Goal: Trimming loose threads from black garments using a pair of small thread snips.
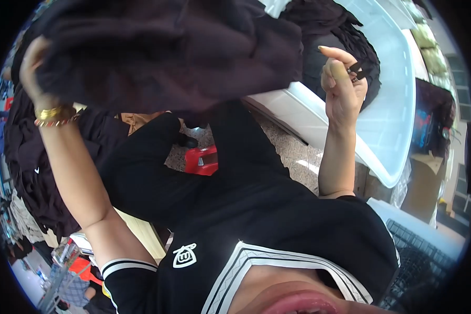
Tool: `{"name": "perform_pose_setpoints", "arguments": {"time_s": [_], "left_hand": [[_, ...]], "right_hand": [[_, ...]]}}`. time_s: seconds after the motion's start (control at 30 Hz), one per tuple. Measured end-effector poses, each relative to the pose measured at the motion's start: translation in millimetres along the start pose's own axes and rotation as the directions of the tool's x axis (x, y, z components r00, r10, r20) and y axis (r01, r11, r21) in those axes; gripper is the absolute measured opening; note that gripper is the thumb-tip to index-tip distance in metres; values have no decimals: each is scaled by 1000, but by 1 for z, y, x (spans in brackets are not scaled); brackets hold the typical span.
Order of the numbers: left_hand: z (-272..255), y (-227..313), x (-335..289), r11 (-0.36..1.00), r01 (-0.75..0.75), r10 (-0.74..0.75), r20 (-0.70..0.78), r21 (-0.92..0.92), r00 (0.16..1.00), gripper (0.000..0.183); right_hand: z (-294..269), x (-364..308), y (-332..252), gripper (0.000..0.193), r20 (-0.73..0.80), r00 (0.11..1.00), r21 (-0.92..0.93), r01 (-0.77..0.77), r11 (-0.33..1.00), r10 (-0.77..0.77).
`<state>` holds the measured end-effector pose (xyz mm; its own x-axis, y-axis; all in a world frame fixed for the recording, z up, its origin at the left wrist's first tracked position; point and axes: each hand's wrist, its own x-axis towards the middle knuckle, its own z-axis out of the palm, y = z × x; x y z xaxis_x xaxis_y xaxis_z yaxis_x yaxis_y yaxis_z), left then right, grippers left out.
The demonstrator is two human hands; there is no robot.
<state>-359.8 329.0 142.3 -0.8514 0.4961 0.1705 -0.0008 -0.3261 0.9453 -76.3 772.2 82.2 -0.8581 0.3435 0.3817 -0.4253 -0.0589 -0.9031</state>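
The dark cloth (pixel 178 57) hangs at the far side, its long axis running left to right. The left hand (pixel 34 65) grips its left end, arm outstretched, fingertips hidden. Right of the cloth, apart from it, the raised right hand (pixel 346 86) curls its fingers round a small dark tool (pixel 357 72), beside a pale tub (pixel 400 112).

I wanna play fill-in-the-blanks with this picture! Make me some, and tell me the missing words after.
1. The raised dark cloth is held by the ____ hand.
2. The wide, shiny bracelet is coloured ____.
3. The plastic thing on the speckled floor is coloured ____.
4. The small black tool is in the ____ hand.

Missing words: left; gold; red; right.
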Motion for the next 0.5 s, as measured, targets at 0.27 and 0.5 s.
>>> {"name": "perform_pose_setpoints", "arguments": {"time_s": [0.27, 0.5], "left_hand": [[52, -178, -23, 538, 364, -601, 42, 761, 798, 57], [123, -221, -27, 400, -153, -348, 304, 904, 887, 67]], "right_hand": [[6, 22, 9, 57, -333, 883, -212, 272, 939, -331], [25, 17, 15, 24, 234, 972, -592, 165, 789, -27]]}}
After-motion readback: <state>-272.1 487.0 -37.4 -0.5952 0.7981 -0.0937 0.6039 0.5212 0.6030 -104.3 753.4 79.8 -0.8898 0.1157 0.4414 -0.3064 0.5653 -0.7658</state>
